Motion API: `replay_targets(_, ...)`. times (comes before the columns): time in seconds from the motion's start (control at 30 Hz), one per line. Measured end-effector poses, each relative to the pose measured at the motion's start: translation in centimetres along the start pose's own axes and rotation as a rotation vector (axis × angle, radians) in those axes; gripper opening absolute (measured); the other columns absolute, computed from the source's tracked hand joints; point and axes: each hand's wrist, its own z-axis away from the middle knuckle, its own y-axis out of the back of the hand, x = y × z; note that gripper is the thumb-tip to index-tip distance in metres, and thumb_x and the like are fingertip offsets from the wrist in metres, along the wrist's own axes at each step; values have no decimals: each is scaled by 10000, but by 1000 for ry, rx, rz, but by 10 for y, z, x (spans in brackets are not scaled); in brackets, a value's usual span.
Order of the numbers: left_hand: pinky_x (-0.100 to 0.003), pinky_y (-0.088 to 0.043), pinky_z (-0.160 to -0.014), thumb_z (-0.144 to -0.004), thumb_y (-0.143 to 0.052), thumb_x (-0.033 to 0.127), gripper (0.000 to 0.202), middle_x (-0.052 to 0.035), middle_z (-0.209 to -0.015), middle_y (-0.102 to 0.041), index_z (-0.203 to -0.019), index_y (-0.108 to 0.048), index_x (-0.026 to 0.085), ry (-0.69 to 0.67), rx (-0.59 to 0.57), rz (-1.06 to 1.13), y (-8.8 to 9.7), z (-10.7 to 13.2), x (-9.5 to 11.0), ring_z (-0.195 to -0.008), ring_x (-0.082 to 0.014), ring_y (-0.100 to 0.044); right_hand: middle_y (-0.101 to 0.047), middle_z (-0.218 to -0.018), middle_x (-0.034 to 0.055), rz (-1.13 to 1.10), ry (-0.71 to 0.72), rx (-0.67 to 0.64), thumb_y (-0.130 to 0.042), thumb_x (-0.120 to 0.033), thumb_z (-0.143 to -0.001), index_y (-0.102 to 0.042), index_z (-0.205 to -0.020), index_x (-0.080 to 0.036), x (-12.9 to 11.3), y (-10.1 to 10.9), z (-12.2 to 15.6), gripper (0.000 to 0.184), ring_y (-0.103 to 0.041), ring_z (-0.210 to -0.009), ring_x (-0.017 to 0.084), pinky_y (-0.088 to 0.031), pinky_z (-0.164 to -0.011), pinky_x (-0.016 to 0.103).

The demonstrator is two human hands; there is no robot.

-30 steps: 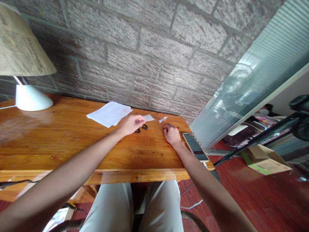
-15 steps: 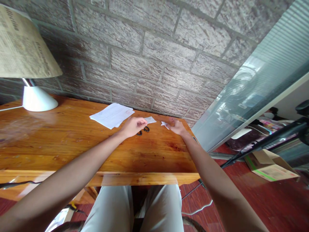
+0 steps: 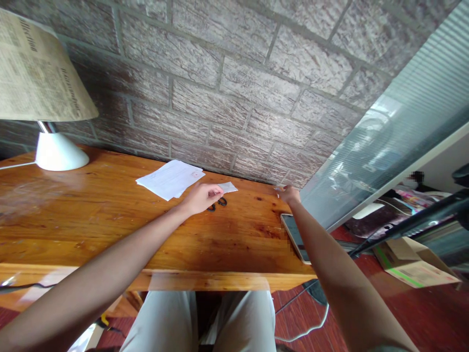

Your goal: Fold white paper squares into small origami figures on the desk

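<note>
My left hand [image 3: 205, 197] is closed in a pinch on a small white paper packet [image 3: 229, 187], which sticks out to the right of its fingertips. Under and beside that hand lie scissors [image 3: 222, 201]; only their black handle loops show, the rest being hidden. Over at the back right corner of the table, my right hand [image 3: 289, 193] has its fingers closed on a small white scrap [image 3: 277, 189]. Much of this scrap is covered by the fingers, so its full shape cannot be made out.
White paper sheets [image 3: 170, 179] lie on the wooden table [image 3: 220, 244] left of my hands. A phone or tablet [image 3: 296, 237] rests at the right edge, partly under my right forearm. A lamp [image 3: 60, 151] stands at the left, and a brick wall [image 3: 220, 98] borders the back.
My right hand has moved right with the white scrap, away from my left hand to the table's corner. My left hand stays in about the same place with the packet.
</note>
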Motion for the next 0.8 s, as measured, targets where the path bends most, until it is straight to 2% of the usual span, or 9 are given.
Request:
replay_targets(0.1,-266,-504,-664,-804,-550,367,217,-22,-821,-749,-855,-695,213,-5,-10,-11,0,0,-1,-725,-189,-687,-687,-1112,194,14,-91,-19,-649,-531,-741,-676,-1119,-158,-1,-3,-1,531,-679,-1007,313,-542,-772,374)
replay_targets(0.27,-264,-512,-684,-838,-525,388,242,-21,-837,-744,-869,-692,215,-15,-9,-49,1,-1,-10,-740,-184,-687,-665,-1147,237,8,-129,-8,-648,-473,-757,-661,-1152,-129,-10,-10,1,524,-654,-1071,343,-532,-842,439)
replay_targets(0.4,-288,-514,-805,-845,-522,344,256,-52,-946,-747,-977,-688,200,-2,52,-212,15,-5,-22,-857,-207,-696,-671,-1164,215,-29,-128,-4,-653,-515,-754,-656,-1173,-145,-3,-6,0,559,-647,-1093,342,-532,-849,413)
replay_targets(0.5,-349,-477,-922,-856,-509,334,316,-105,-1106,-715,-1086,-667,186,165,115,-535,34,-7,-30,-1035,-267,-662,-684,-1157,196,-71,-136,22,-563,-530,-826,-646,-1201,-144,8,5,3,545,-657,-1086,315,-538,-818,360)
replay_targets(0.6,-414,-470,-923,-868,-488,382,432,-163,-1176,-676,-1221,-593,156,404,24,-816,49,-6,-33,-1095,-328,-629,-705,-1115,185,-106,-105,57,-505,-442,-880,-671,-1164,-125,9,14,14,457,-673,-1058,294,-532,-805,325)
replay_targets(0.7,-395,-476,-908,-883,-464,423,490,-184,-1191,-658,-1272,-534,135,546,-92,-898,55,-4,-34,-1109,-326,-620,-733,-1065,123,-150,1,74,-494,-390,-893,-709,-1099,-179,-12,12,38,365,-690,-1017,252,-520,-800,278)
replay_targets(0.8,-394,-484,-884,-903,-436,388,474,-180,-1201,-652,-1318,-494,167,578,-122,-930,55,-3,-33,-1097,-324,-625,-750,-1030,66,-204,149,64,-485,-382,-908,-714,-1083,-233,-52,-3,65,325,-699,-988,206,-506,-814,241)
